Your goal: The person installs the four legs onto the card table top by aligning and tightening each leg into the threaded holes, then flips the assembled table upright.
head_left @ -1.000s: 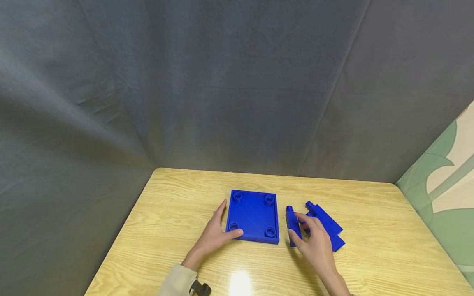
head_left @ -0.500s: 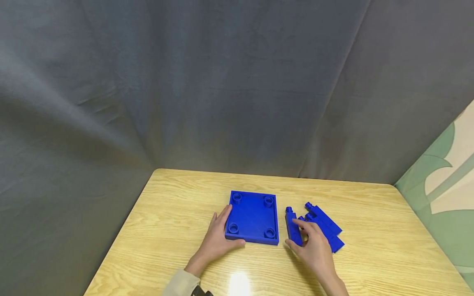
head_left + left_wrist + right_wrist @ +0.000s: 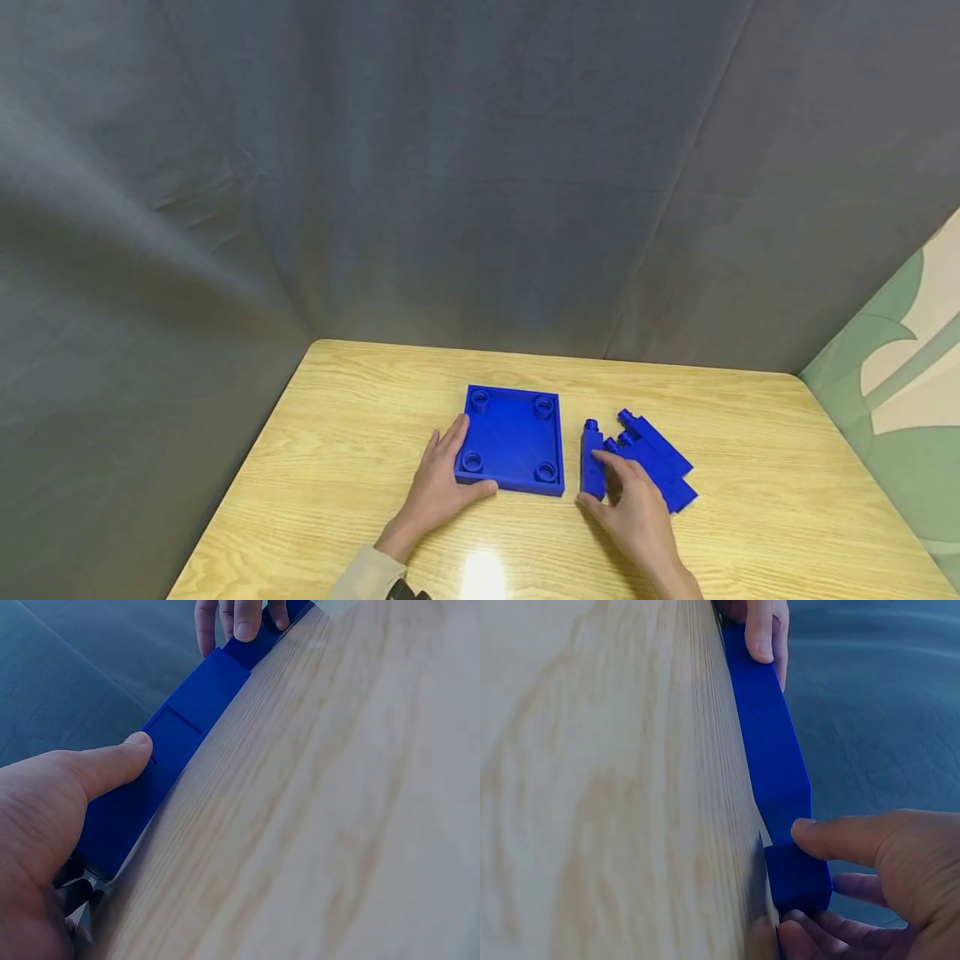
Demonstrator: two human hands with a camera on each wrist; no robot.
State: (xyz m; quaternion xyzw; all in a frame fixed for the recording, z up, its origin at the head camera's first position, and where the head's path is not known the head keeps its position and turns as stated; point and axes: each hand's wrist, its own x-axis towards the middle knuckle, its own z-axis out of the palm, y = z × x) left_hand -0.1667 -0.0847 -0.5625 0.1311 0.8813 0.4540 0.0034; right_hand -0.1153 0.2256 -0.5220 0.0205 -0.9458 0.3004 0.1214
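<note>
A blue square panel (image 3: 513, 437) with raised edges and a round socket in each corner lies on the table. My left hand (image 3: 435, 492) grips its near left corner, fingers along the left side; in the left wrist view the thumb (image 3: 124, 761) presses the near wall. Just right of the panel is a blue rectangular post (image 3: 592, 467) with a round knobbed end pointing away from me. Thumb and fingers of my right hand (image 3: 637, 508) pinch this post near its closer end. The right wrist view shows the thumb (image 3: 840, 836) on the post's edge, other fingers partly hidden behind.
Several more blue posts (image 3: 660, 454) with knobbed ends lie in an overlapping pile just beyond my right hand. The wooden table (image 3: 360, 400) ends at a grey curtain (image 3: 465, 167) at the back and left. A patterned green and cream surface (image 3: 900, 417) stands at the right.
My left hand has come in against the panel's left side. The fingers of my right hand have slid toward the post's near end, and the post has turned to point straighter away.
</note>
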